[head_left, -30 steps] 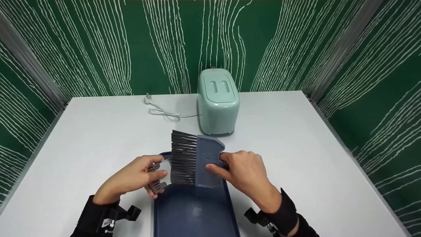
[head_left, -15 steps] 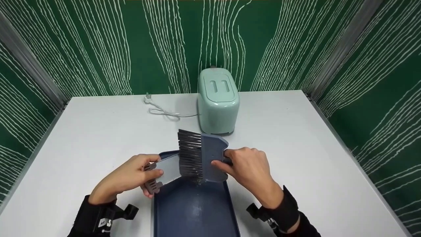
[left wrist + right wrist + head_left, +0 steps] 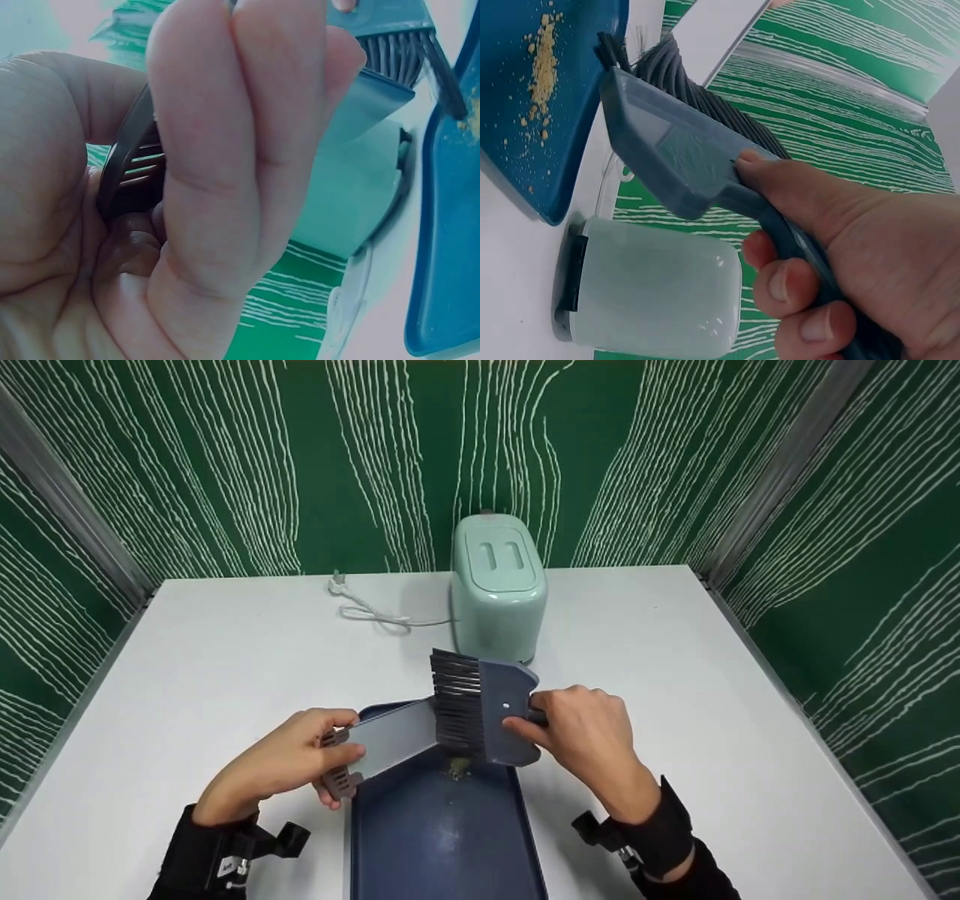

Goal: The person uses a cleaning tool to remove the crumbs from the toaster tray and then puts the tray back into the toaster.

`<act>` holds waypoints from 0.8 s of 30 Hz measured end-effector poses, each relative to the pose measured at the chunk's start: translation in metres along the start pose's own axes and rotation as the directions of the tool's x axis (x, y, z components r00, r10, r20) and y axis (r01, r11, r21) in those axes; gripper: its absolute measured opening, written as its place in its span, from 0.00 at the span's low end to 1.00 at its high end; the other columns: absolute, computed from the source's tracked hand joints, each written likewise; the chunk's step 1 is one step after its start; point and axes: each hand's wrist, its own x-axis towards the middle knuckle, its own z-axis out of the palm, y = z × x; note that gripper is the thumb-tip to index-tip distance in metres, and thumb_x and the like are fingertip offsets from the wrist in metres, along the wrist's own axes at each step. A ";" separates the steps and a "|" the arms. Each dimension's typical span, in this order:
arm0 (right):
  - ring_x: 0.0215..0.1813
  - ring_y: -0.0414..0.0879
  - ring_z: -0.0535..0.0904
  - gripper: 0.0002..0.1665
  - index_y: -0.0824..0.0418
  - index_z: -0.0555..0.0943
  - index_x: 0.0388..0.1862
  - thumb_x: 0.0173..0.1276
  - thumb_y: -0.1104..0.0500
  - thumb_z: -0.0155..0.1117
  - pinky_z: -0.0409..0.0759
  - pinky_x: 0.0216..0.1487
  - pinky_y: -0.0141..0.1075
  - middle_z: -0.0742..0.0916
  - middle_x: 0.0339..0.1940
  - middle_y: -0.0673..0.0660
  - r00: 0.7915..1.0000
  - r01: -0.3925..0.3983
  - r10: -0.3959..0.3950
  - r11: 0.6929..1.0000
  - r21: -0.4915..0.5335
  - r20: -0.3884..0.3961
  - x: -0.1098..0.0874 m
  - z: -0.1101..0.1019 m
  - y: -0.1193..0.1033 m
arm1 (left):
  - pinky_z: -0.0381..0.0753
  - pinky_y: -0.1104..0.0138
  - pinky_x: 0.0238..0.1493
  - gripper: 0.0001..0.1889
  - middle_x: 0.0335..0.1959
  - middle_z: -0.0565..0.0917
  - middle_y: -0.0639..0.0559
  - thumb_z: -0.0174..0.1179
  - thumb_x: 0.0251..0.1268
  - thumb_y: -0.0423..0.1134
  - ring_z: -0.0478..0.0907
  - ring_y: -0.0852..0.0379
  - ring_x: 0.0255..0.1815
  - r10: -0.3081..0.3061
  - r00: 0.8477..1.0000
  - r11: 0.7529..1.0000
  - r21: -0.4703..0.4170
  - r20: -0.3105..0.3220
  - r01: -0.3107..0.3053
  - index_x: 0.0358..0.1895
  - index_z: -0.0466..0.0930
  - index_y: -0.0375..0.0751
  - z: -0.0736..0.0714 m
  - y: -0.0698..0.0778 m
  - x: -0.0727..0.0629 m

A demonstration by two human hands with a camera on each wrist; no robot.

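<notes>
My left hand (image 3: 289,754) pinches the slotted grey end of a toaster crumb tray (image 3: 394,739), thumb on top. The pan tilts down to the right over a dark blue tray (image 3: 450,847). In my right hand (image 3: 592,742) is the handle of a blue-grey brush (image 3: 508,716), with the thumb along its head. Its dark bristles (image 3: 456,701) touch or overlap the crumb tray's far end; the exact contact is hidden. Yellowish crumbs (image 3: 544,71) lie scattered on the blue tray under the bristles. Curled fingers (image 3: 225,150) cover much of the crumb tray's end in the left wrist view.
A mint-green toaster (image 3: 501,615) stands on the white table (image 3: 712,720) just behind the brush. Its white cord (image 3: 375,617) and plug lie to the left. Green walls with white lines (image 3: 360,465) enclose the back and sides.
The brush has moved right and slightly away, along the crumb tray to its end, exposing more of the pan. Crumbs have appeared on the blue tray below. My left hand has shifted slightly left.
</notes>
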 end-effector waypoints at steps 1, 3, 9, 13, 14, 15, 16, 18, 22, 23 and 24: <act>0.16 0.43 0.62 0.39 0.47 0.62 0.12 0.60 0.34 0.81 0.50 0.18 0.36 0.60 0.13 0.43 1.000 -0.004 0.004 1.000 0.000 0.002 0.000 0.000 0.001 | 0.89 0.59 0.25 0.07 0.26 0.88 0.43 0.58 0.80 0.34 0.89 0.54 0.21 0.000 1.000 1.000 0.005 -0.001 0.000 0.42 0.73 0.32 0.000 0.000 0.000; 0.16 0.43 0.62 0.39 0.47 0.62 0.12 0.59 0.34 0.81 0.50 0.18 0.36 0.60 0.13 0.42 1.000 -0.012 0.012 1.000 0.003 0.012 0.000 -0.001 0.002 | 0.89 0.59 0.25 0.08 0.26 0.89 0.43 0.58 0.80 0.34 0.89 0.55 0.21 0.005 1.000 1.000 0.020 -0.001 -0.005 0.45 0.76 0.30 -0.001 -0.001 -0.001; 0.16 0.44 0.64 0.37 0.48 0.65 0.12 0.60 0.35 0.81 0.53 0.18 0.37 0.62 0.12 0.43 0.999 -0.030 0.030 0.999 0.011 0.040 0.002 -0.005 0.006 | 0.89 0.59 0.25 0.09 0.27 0.89 0.43 0.58 0.80 0.35 0.89 0.54 0.21 0.007 1.000 0.998 0.059 -0.004 -0.007 0.49 0.78 0.30 -0.002 -0.002 -0.003; 0.16 0.44 0.64 0.38 0.48 0.64 0.13 0.61 0.34 0.80 0.54 0.18 0.37 0.63 0.13 0.43 0.998 -0.051 0.051 0.999 0.011 0.041 0.003 -0.010 0.010 | 0.89 0.59 0.26 0.08 0.28 0.89 0.44 0.58 0.80 0.35 0.89 0.54 0.21 -0.001 1.000 0.997 0.080 -0.017 0.002 0.48 0.78 0.31 -0.003 -0.002 -0.004; 0.16 0.44 0.64 0.38 0.49 0.64 0.13 0.62 0.34 0.79 0.54 0.19 0.37 0.63 0.13 0.43 0.998 -0.058 0.057 0.998 0.016 0.036 0.003 -0.011 0.011 | 0.89 0.59 0.26 0.08 0.28 0.89 0.44 0.58 0.80 0.35 0.89 0.54 0.21 -0.004 1.000 0.996 0.084 -0.020 0.006 0.46 0.77 0.32 -0.002 -0.002 -0.003; 0.16 0.44 0.64 0.38 0.49 0.64 0.13 0.63 0.33 0.79 0.54 0.19 0.37 0.63 0.13 0.44 0.998 -0.065 0.064 0.998 0.020 0.027 0.003 -0.012 0.012 | 0.89 0.59 0.26 0.07 0.27 0.88 0.44 0.58 0.80 0.35 0.89 0.53 0.21 -0.007 1.000 0.996 0.085 -0.024 0.009 0.45 0.76 0.32 -0.002 -0.002 -0.003; 0.16 0.44 0.65 0.38 0.49 0.64 0.13 0.63 0.33 0.78 0.54 0.19 0.37 0.63 0.12 0.44 0.997 -0.071 0.071 0.997 0.028 0.017 0.003 -0.014 0.012 | 0.89 0.59 0.26 0.07 0.26 0.88 0.44 0.58 0.80 0.35 0.89 0.53 0.20 -0.009 1.000 0.996 0.088 -0.027 0.011 0.43 0.75 0.33 -0.002 -0.001 -0.003; 0.16 0.44 0.65 0.37 0.49 0.65 0.14 0.65 0.32 0.77 0.54 0.19 0.37 0.63 0.13 0.43 0.996 -0.084 0.084 0.995 0.045 -0.011 0.004 -0.015 0.013 | 0.89 0.59 0.27 0.09 0.23 0.87 0.45 0.58 0.80 0.35 0.89 0.52 0.20 -0.009 0.999 0.995 0.096 -0.035 0.012 0.39 0.72 0.35 -0.001 -0.001 -0.002; 0.16 0.44 0.64 0.37 0.50 0.64 0.15 0.67 0.33 0.75 0.54 0.19 0.38 0.61 0.14 0.43 0.991 -0.091 0.098 0.993 0.073 -0.092 0.005 -0.015 0.011 | 0.89 0.59 0.27 0.09 0.23 0.87 0.45 0.58 0.79 0.35 0.89 0.52 0.20 -0.010 0.999 0.995 0.103 -0.043 0.014 0.38 0.71 0.36 0.000 -0.001 -0.002; 0.16 0.44 0.64 0.37 0.50 0.64 0.15 0.67 0.33 0.75 0.54 0.19 0.38 0.61 0.14 0.43 0.989 -0.089 0.097 0.993 0.079 -0.114 0.005 -0.014 0.011 | 0.89 0.59 0.27 0.09 0.22 0.87 0.45 0.58 0.79 0.35 0.89 0.52 0.20 -0.010 0.999 0.994 0.104 -0.044 0.015 0.38 0.71 0.36 0.000 -0.001 -0.002; 0.16 0.44 0.64 0.37 0.50 0.64 0.15 0.67 0.34 0.75 0.54 0.19 0.38 0.61 0.14 0.43 0.986 -0.084 0.094 0.993 0.083 -0.135 0.005 -0.013 0.010 | 0.89 0.59 0.27 0.09 0.23 0.87 0.45 0.58 0.79 0.35 0.89 0.52 0.20 -0.012 0.999 0.994 0.104 -0.044 0.017 0.38 0.70 0.37 0.001 -0.001 -0.001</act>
